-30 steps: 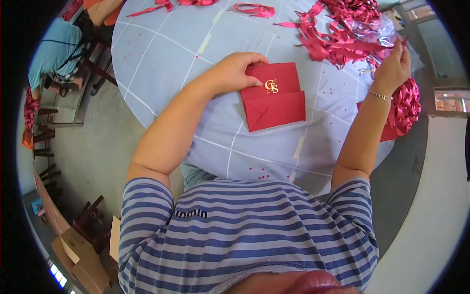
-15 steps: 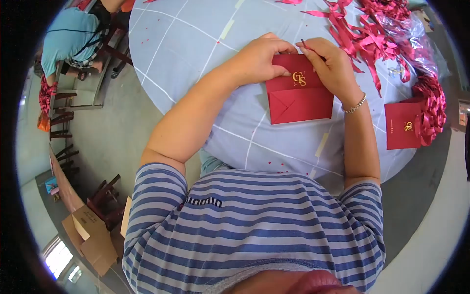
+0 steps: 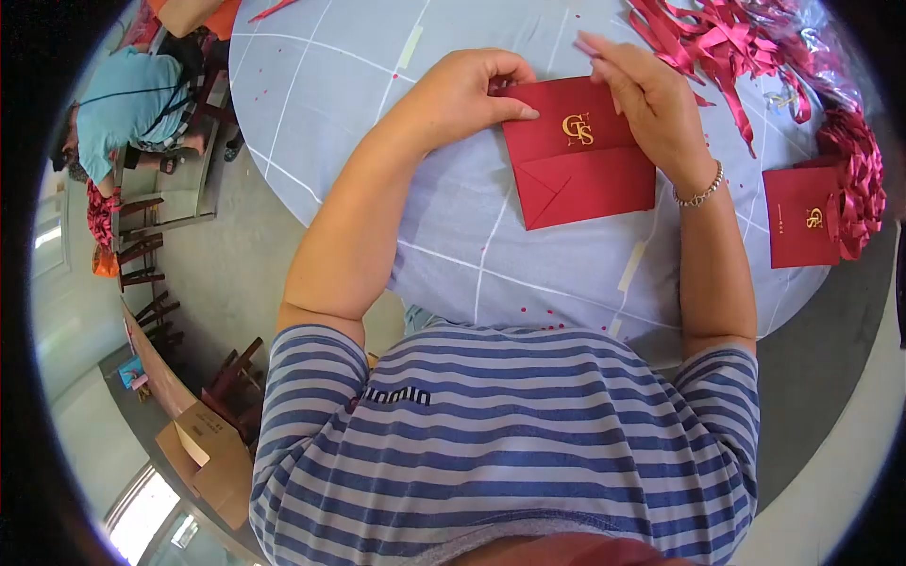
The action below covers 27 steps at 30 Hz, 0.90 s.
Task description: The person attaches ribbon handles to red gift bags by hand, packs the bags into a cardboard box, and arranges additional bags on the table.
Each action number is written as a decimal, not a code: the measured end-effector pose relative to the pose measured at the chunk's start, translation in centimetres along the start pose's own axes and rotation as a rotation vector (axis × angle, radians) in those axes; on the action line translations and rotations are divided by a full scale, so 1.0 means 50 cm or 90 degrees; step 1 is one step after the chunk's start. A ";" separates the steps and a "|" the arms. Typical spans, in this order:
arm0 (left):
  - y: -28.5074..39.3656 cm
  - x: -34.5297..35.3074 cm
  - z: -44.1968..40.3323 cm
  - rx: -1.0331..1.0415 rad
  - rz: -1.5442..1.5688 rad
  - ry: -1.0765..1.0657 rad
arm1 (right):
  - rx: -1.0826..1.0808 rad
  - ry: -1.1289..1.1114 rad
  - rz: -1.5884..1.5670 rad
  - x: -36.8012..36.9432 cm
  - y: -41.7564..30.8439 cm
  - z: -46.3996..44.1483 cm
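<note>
A red paper bag with gold lettering lies flat on the table in front of me, its folded bottom toward me. My left hand holds its upper left corner, thumb on the front and fingers behind. My right hand, with a beaded bracelet at the wrist, is over the bag's upper right edge. Its fingers are stretched out and partly blurred, and I see nothing held in them. Part of the bag's right side is hidden beneath that hand.
Red ribbons lie at the back right beside clear plastic. A second red bag with a ribbon bundle sits at the right edge. On the left are a person in a teal shirt, dark stools and a cardboard box.
My right hand's fingers have come out of a pinch at the bag's top edge and straightened. My left hand has shifted to the bag's corner. The view has moved slightly.
</note>
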<state>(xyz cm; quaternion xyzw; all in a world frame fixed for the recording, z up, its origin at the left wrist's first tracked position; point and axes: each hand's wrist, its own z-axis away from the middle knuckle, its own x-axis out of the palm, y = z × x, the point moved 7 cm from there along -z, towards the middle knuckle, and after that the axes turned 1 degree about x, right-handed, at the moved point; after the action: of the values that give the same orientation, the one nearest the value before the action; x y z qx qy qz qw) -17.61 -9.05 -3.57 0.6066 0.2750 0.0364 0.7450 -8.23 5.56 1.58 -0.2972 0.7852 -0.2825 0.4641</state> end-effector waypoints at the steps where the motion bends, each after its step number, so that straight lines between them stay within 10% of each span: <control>1: -0.006 -0.004 -0.001 -0.017 0.026 0.016 | -0.003 0.002 0.000 -0.003 -0.002 0.004; 4: -0.012 -0.017 -0.002 -0.039 0.035 0.050 | 0.145 -0.128 -0.070 0.034 0.036 0.021; 27: 0.008 -0.013 0.003 0.042 -0.036 0.125 | 0.034 -0.058 0.186 0.080 -0.007 0.023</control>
<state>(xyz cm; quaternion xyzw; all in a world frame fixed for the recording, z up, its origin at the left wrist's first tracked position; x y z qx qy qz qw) -17.97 -9.33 -2.92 0.6162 0.3650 0.0658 0.6948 -8.70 2.23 -0.91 -0.1794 0.7904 -0.2190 0.5433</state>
